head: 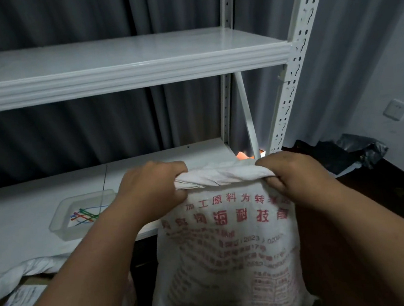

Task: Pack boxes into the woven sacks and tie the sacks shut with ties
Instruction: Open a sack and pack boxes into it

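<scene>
Left hand and right hand each curled in a tight grip on the bunched top edge of the white sack, printed in red, standing upright in front of the lower shelf. Coloured ties lying in a clear tray on that shelf, left of the sack. Another sack crumpled over a cardboard box at lower left.

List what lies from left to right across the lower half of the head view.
Cardboard box with paper label → clear tray of coloured ties → left hand → bunched top of the woven sack → right hand → dark plastic bag on the floor → wall socket.
</scene>
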